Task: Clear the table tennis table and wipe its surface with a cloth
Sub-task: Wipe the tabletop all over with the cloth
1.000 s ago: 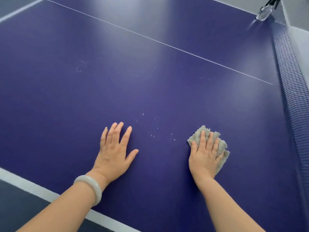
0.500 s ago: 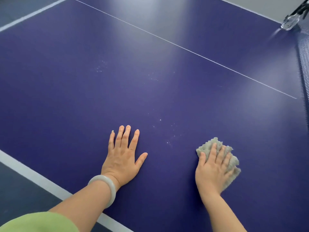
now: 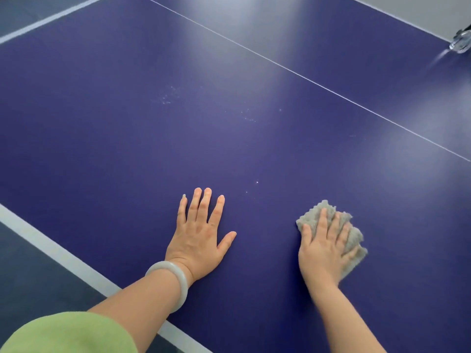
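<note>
Right hand (image 3: 323, 250), blurred at 5 o'clock, hides most of the cloth (image 3: 355, 236). Clear object (image 3: 460, 43) at 2 o'clock: cut by the frame edge, unidentifiable. Green sleeve (image 3: 66, 335) at 7 o'clock: cropped. Pale specks (image 3: 167, 98) at 11 o'clock: too small to identify.

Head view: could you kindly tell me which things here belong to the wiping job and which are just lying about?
Job: table, grey cloth, right hand pressing it, white specks, left hand flat on the table.
Lying about: bracelet, green sleeve, shiny fitting at the far right edge.
</note>
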A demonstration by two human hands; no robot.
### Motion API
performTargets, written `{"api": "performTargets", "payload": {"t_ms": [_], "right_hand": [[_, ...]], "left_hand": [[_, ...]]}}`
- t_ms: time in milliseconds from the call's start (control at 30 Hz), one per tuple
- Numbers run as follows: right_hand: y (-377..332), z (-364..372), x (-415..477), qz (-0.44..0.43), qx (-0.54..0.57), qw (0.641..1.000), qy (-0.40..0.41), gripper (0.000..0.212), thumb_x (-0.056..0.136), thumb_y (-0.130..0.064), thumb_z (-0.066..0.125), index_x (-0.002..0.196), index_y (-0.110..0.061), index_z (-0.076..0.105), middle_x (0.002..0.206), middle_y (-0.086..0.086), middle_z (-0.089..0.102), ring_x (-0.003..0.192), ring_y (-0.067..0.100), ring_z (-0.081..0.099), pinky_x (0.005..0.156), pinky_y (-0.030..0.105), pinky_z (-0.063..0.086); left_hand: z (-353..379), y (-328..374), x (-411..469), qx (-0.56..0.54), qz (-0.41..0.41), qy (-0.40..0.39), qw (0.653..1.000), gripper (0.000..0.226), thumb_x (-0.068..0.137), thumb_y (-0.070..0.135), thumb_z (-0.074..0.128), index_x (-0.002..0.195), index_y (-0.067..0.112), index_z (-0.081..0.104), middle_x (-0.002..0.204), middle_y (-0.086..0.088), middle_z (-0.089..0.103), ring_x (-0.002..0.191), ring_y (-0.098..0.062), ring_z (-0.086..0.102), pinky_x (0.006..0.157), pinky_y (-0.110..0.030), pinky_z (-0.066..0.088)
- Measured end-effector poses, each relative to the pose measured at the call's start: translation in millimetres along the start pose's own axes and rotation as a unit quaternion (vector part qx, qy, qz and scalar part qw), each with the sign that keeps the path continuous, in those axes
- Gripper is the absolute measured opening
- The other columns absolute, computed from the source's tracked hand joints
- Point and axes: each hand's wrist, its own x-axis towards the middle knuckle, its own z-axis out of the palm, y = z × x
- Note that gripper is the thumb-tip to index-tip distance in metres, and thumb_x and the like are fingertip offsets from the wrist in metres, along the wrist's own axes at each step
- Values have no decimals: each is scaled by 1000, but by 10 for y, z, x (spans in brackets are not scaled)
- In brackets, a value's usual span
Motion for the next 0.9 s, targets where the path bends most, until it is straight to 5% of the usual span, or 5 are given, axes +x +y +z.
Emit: {"api": "performTargets", "payload": {"t_ms": [267, 467, 667, 800, 900], "right_hand": [[-876, 125, 354, -211, -46, 976, -40, 63, 100, -57, 17, 156, -39, -7, 164, -11, -17, 149, 16, -24, 116, 57, -18], [-404, -52, 571, -15, 8, 999, -34, 64, 101, -56, 16, 156, -37, -9, 165, -7, -15, 151, 17, -17, 117, 62, -9], [-776, 200, -171, -118, -48, 992, -18, 69, 92, -61, -2, 155, -34, -17, 163, -7, -21, 149, 19, -24, 117, 58, -15], [-1161, 145, 347, -210, -61, 976, -26, 64, 100, -58, 16, 156, -38, -8, 164, -10, -17, 150, 16, -21, 118, 53, -17], [-958, -8, 810, -156, -39, 986, -38, 63, 100, -60, 20, 156, -41, -1, 164, -12, -12, 151, 15, -15, 116, 53, -17]], "left_hand": [[-5, -5, -12, -5, -3, 5, 1000, 82, 90, 67, 3, 157, 20, -1, 164, -12, -1, 151, -31, -10, 120, -54, -1], [17, -17, -9, -12, 4, 6, 1000, 82, 91, 68, 4, 157, 19, -2, 164, -13, -2, 150, -31, -12, 120, -55, -2], [33, -15, -11, -23, 9, 2, 1000, 84, 91, 68, 6, 156, 16, -7, 164, -14, -8, 149, -32, -16, 119, -56, -4], [18, -12, -8, -23, 7, 4, 1000, 85, 92, 68, 9, 156, 14, -7, 164, -14, -7, 149, -32, -17, 119, -56, -4], [18, -12, -6, -33, 7, -3, 999, 85, 92, 68, 11, 156, 14, -4, 164, -14, -5, 149, -32, -15, 119, -56, -3]]}}
